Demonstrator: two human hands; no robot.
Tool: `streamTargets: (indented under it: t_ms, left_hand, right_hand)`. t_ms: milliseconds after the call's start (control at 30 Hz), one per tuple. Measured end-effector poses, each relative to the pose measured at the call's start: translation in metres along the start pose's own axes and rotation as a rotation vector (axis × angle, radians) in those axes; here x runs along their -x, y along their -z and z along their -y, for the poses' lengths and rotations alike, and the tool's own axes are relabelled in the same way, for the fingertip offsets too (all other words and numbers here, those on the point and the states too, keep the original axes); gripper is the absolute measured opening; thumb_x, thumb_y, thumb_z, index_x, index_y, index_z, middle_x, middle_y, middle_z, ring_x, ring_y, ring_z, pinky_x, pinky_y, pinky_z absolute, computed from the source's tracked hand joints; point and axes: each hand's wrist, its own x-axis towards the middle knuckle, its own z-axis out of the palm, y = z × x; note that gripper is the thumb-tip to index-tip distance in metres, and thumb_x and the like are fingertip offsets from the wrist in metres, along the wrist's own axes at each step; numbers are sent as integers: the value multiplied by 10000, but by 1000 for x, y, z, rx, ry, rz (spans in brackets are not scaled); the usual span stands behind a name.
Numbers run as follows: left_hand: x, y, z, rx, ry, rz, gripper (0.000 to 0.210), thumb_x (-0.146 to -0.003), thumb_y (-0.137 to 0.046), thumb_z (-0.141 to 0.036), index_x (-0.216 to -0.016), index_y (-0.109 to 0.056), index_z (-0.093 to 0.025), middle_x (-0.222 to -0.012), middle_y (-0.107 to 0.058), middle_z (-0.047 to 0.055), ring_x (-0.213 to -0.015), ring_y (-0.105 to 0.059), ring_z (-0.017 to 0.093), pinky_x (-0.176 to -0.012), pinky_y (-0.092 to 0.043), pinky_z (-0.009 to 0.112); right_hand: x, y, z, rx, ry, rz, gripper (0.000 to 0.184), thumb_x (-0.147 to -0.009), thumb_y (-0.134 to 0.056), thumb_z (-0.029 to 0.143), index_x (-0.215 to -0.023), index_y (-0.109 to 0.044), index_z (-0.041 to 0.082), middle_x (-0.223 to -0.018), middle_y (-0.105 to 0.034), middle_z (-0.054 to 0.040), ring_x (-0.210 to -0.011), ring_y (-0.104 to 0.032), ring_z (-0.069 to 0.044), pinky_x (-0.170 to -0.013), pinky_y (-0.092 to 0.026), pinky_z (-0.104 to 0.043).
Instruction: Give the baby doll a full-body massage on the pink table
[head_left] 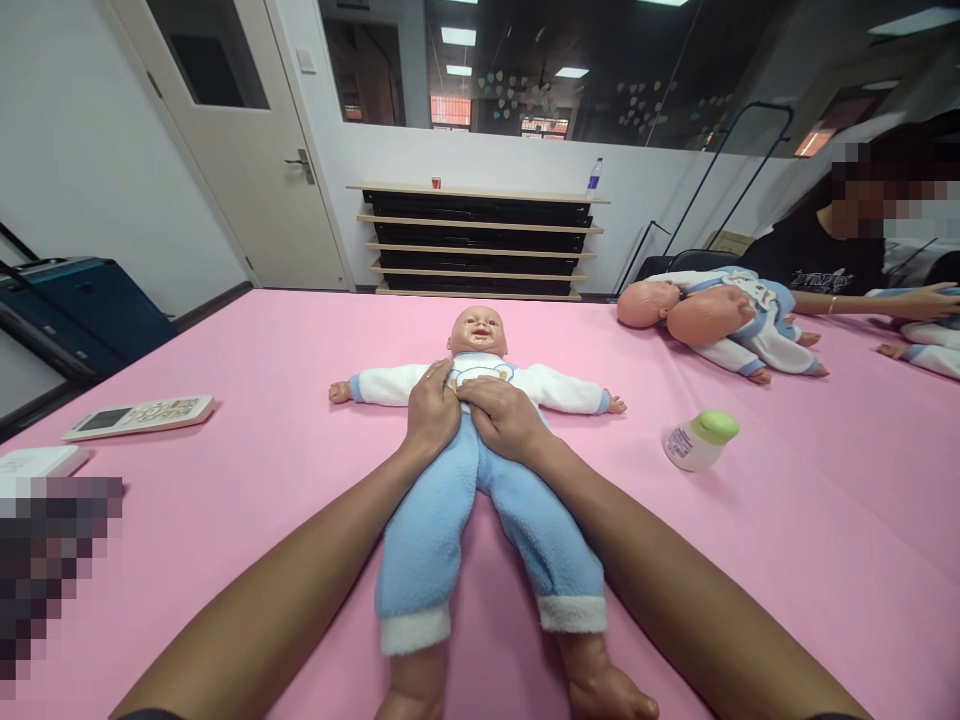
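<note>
A baby doll lies on its back on the pink-covered table, head away from me and arms spread wide. It wears a white top with light blue cuffs and blue fleece trousers with white hems; its feet are bare. My left hand rests on the left side of its belly, fingers laid over the top. On the other side, my right hand lies across the belly, its fingers pointing left. The two hands meet at the middle, covering the waist. Both palms are hidden.
At right stands a small bottle with a green cap. Farther back, more dolls lie near a seated person in black. A remote control and a white box are at left. A blue suitcase stands beside the table.
</note>
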Motion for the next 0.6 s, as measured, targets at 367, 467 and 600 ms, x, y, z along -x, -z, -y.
streamTargets:
  t_ms: [367, 467, 600]
  left_hand:
    - [10, 10, -20, -12, -387, -40, 383, -868, -480, -140, -1223, -619, -160, -1323, -624, 95, -1298, -531, 209, -1151, -407, 428]
    - [10, 11, -21, 1, -424, 28, 361, -878, -468, -142, -1196, -634, -187, -1293, -647, 75, -1263, -561, 193, -1132, -431, 420]
    - [7, 8, -19, -31, -411, 129, 329, -876, -478, -148, -1141, -667, -192, -1229, -684, 64, -1229, -585, 198, -1114, -445, 419]
  right_hand:
    - [-3, 0, -4, 148, -337, 38, 408, -949, -452, 255, -1326, -582, 167, -1390, -559, -97, -1324, -465, -224, -1180, -270, -436]
    - [-3, -1, -5, 165, -398, 8, 402, -960, -423, 256, -1319, -583, 174, -1383, -562, -93, -1321, -462, -218, -1179, -266, -430]
    - [-2, -3, -8, 189, -479, -51, 391, -959, -412, 264, -1276, -602, 135, -1369, -566, -118, -1307, -472, -223, -1166, -292, -404]
